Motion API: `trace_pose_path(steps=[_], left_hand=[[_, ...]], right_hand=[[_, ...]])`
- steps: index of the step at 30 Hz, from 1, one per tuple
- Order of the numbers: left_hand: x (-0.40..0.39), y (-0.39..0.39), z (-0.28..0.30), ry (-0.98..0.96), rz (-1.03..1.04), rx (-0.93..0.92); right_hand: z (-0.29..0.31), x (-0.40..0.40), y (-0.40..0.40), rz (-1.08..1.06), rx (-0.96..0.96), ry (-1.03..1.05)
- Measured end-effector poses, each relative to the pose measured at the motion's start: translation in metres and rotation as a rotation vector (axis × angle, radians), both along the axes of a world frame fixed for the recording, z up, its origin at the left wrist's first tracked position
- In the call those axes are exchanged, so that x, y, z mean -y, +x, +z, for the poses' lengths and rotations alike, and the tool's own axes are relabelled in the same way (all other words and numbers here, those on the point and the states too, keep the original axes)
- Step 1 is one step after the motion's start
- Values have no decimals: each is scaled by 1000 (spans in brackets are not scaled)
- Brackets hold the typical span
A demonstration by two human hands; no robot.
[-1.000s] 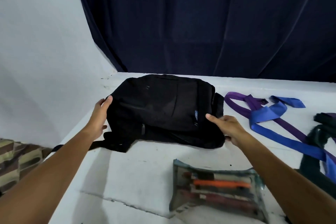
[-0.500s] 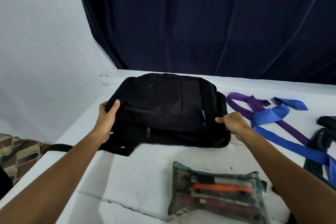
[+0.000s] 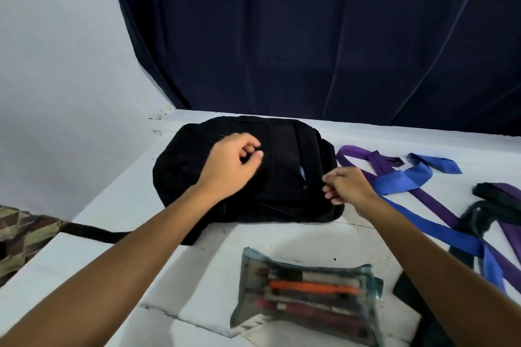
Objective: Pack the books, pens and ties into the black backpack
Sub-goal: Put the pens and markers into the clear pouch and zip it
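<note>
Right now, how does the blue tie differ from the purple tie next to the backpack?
The blue tie is bright blue; the purple tie is darker violet. Where they meet, the blue tie lies across the top of the purple tie. The purple tie's loop comes closer to the backpack than the blue tie does. Both lie flat and unpacked on the white table, running toward the right edge.

A white painted table [image 3: 112, 256] bore a black fabric backpack [image 3: 290, 155] at centre, a clear pen-filled pouch [image 3: 307, 293] below it, and blue [image 3: 400, 180], purple [image 3: 366, 155] and dark ties [image 3: 490, 205] at right.
</note>
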State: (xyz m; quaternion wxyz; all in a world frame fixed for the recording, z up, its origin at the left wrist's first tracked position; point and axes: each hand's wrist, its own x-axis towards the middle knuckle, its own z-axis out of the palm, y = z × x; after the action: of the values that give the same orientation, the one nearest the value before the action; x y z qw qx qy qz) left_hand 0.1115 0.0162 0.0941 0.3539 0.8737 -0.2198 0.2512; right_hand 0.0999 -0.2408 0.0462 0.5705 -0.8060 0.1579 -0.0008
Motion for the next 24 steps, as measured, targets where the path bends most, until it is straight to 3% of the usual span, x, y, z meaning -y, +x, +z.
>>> trace_pose_path(steps=[2, 4, 9, 13, 19, 24], left_hand=[[49, 3, 3, 189, -133, -261], [88, 14, -3, 416, -88, -411], [122, 35, -24, 659, 61, -516], [122, 37, -25, 549, 38, -583], [106, 43, -29, 241, -8, -751], [98, 44, -21, 110, -33, -863]], right_hand=[[0, -2, -4, -2, -42, -18], [-1, 0, -6, -28, -60, -42], [-3, 1, -4, -50, -131, 80], [-9, 1, 2, -84, -189, 178], [-11, 0, 5, -72, -228, 204], [-8, 1, 10, -28, -258, 205]])
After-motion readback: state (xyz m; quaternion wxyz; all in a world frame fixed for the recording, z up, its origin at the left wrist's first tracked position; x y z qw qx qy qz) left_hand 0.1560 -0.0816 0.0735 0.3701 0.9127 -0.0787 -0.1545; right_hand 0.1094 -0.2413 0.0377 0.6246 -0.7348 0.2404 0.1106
